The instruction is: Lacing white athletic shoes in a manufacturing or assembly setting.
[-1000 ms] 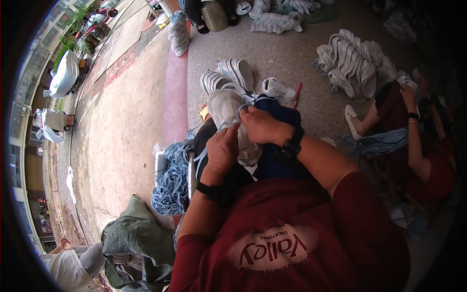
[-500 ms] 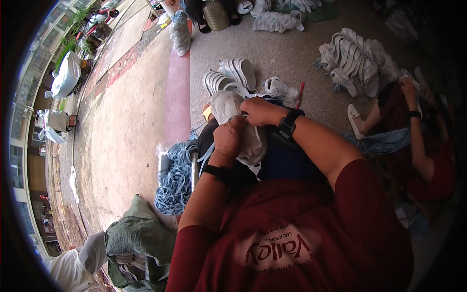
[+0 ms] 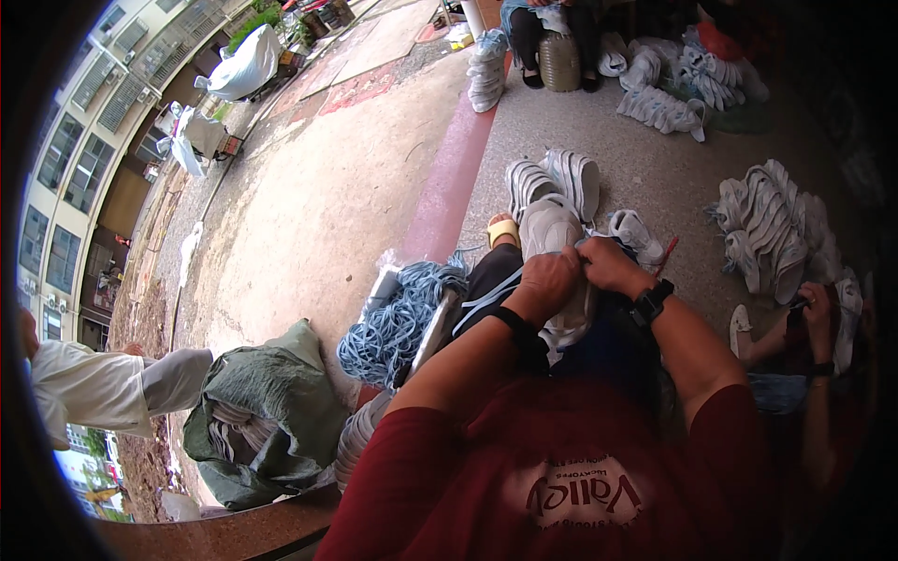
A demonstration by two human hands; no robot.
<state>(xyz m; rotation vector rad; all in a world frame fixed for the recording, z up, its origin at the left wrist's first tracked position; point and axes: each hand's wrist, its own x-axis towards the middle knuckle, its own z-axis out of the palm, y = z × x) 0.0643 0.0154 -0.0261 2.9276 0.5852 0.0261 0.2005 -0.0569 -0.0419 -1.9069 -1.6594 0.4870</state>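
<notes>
Speckled floor (image 3: pixel 664 182) | pale shoe (image 3: pixel 550 227) | beneath left hand (image 3: pixel 550 280), right hand (image 3: pixel 611 265)

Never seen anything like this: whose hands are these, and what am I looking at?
No robot here: this is a person in dark red, seen by a fisheye camera worn on their own head, looking down. Their bare left hand and right hand meet over a pale grey-white shoe; a light blue lace runs to the left hand. What is pinched there is hidden. At the person's left are a tangled heap of light blue laces and a dark green fabric sack. Ahead, on the speckled grey floor, lie rows of nested white shoes.
</notes>
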